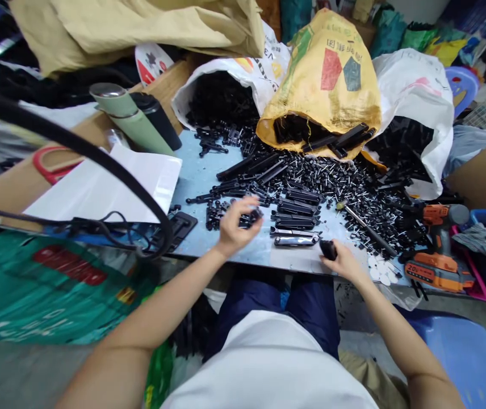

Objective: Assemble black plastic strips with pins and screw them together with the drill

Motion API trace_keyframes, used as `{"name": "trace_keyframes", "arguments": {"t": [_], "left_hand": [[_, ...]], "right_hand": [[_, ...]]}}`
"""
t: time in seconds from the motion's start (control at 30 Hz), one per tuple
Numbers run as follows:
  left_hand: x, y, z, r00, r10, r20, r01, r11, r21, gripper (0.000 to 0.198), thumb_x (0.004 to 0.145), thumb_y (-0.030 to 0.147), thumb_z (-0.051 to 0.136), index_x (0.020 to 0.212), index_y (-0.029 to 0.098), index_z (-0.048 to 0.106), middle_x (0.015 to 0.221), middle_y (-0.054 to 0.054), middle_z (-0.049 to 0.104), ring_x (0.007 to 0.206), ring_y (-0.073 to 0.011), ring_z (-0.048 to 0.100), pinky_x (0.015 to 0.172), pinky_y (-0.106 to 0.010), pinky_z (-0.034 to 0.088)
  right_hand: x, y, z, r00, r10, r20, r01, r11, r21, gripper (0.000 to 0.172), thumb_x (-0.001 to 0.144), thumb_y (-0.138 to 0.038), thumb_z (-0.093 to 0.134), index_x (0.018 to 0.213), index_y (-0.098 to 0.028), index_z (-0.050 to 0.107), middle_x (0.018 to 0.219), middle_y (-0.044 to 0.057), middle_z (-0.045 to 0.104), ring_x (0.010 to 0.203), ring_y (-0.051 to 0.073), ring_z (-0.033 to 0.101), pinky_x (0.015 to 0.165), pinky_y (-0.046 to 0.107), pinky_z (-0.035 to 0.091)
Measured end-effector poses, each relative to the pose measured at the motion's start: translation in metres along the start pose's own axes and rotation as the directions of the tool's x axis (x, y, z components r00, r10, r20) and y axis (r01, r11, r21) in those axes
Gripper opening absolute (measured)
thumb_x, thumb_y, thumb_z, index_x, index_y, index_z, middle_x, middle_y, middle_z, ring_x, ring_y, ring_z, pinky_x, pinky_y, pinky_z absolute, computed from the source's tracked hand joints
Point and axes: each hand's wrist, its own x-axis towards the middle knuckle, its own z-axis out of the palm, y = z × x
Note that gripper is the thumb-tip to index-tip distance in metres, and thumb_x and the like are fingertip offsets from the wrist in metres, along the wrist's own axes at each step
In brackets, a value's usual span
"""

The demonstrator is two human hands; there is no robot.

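Observation:
My left hand (pixel 235 230) is raised over the table's front half, its fingers closed on a small black part (pixel 255 215) whose exact kind is too blurred to tell. At the front edge, my right hand (pixel 346 262) grips a dark, blocky black plastic piece (pixel 328 250). Between the hands lies a column of long black plastic arms (pixel 296 221), stacked side by side. Small black jointed parts (pixel 214 216) are heaped just left of my left hand. Beyond my right hand, a screwdriver-like tool (pixel 366 230) rests on a pile of black pieces and metal pins (pixel 323 176).
Open sacks, one white (pixel 264 79), one yellow (pixel 311 85) and another white (pixel 417 74), spill black parts across the back. An orange cordless drill (pixel 441 250) lies at right. A green flask (pixel 130 116) and white paper (pixel 141 176) are left, below a black cable (pixel 110 167).

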Motion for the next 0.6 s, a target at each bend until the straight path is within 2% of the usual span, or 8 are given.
{"name": "trace_keyframes", "arguments": {"t": [0.03,0.1,0.17,0.23,0.3,0.37,0.47,0.6], "left_hand": [[-0.012,0.014,0.007,1.0,0.015,0.027,-0.012,0.996,-0.084,0.019,0.085,0.033,0.049,0.094,0.017,0.048,0.095,-0.008,0.06,0.094,-0.0194,0.059,0.083,-0.035,0.047],[-0.033,0.035,0.024,0.951,0.071,0.302,-0.021,0.986,-0.165,0.02,0.086,0.032,0.048,0.1,0.018,0.048,0.095,-0.008,0.061,0.088,-0.0184,0.061,0.077,-0.032,0.049],[-0.046,0.044,0.042,0.813,0.076,0.577,0.031,0.985,-0.173,0.019,0.086,0.029,0.05,0.1,0.017,0.048,0.093,-0.008,0.063,0.083,-0.019,0.063,0.07,-0.03,0.05],[-0.051,0.04,0.055,0.683,0.001,0.73,0.1,0.991,-0.095,0.016,0.086,0.026,0.05,0.098,0.016,0.048,0.09,-0.008,0.064,0.08,-0.0205,0.063,0.067,-0.03,0.05],[-0.051,0.032,0.061,0.635,-0.096,0.767,0.141,0.99,0.007,0.016,0.086,0.024,0.048,0.1,0.015,0.049,0.089,-0.009,0.064,0.081,-0.022,0.064,0.069,-0.032,0.05],[-0.05,0.028,0.06,0.666,-0.134,0.734,0.159,0.987,0.036,0.019,0.088,0.025,0.046,0.104,0.015,0.051,0.092,-0.01,0.064,0.086,-0.0228,0.063,0.074,-0.035,0.05],[-0.049,0.033,0.054,0.786,-0.126,0.605,0.228,0.969,-0.094,0.031,0.092,0.027,0.035,0.116,0.015,0.05,0.104,-0.01,0.061,0.092,-0.0199,0.061,0.081,-0.034,0.049],[-0.047,0.049,0.05,0.87,-0.142,0.473,0.321,0.89,-0.324,0.04,0.092,0.032,0.034,0.126,0.014,0.048,0.094,-0.008,0.059,0.076,-0.0146,0.061,0.072,-0.029,0.051]], "right_hand": [[0.001,-0.004,0.008,0.997,-0.041,0.06,0.042,0.999,-0.01,0.016,0.068,-0.029,0.058,0.08,-0.018,0.055,0.073,0.002,0.061,0.066,0.013,0.055,0.063,0.026,0.045],[0.008,-0.014,0.022,0.981,-0.112,0.161,0.109,0.994,0.025,0.028,0.073,-0.026,0.054,0.1,-0.019,0.056,0.092,0.005,0.065,0.08,0.015,0.06,0.073,0.027,0.046],[0.019,-0.023,0.034,0.974,-0.117,0.197,0.108,0.993,0.056,0.034,0.077,-0.025,0.052,0.111,-0.02,0.053,0.102,0.006,0.064,0.089,0.015,0.061,0.078,0.027,0.046],[0.028,-0.029,0.04,0.981,-0.071,0.18,0.06,0.996,0.063,0.033,0.08,-0.028,0.05,0.112,-0.02,0.053,0.101,0.006,0.065,0.089,0.016,0.062,0.078,0.028,0.047],[0.032,-0.032,0.042,0.989,-0.03,0.147,0.021,0.998,0.067,0.032,0.081,-0.031,0.05,0.111,-0.019,0.054,0.099,0.006,0.065,0.09,0.017,0.061,0.079,0.029,0.047],[0.031,-0.034,0.04,0.993,-0.024,0.116,0.013,0.996,0.094,0.037,0.08,-0.036,0.051,0.114,-0.02,0.052,0.104,0.007,0.063,0.093,0.017,0.06,0.082,0.031,0.047],[0.024,-0.038,0.037,0.994,-0.004,0.113,-0.019,0.979,0.203,0.048,0.085,-0.045,0.041,0.128,-0.023,0.043,0.106,0.006,0.062,0.084,0.015,0.061,0.082,0.032,0.048],[0.015,-0.043,0.039,0.983,0.048,0.179,-0.127,0.877,0.464,0.058,0.087,-0.052,0.032,0.138,-0.025,0.03,0.107,0.006,0.06,0.058,0.008,0.056,0.062,0.026,0.051]]}}
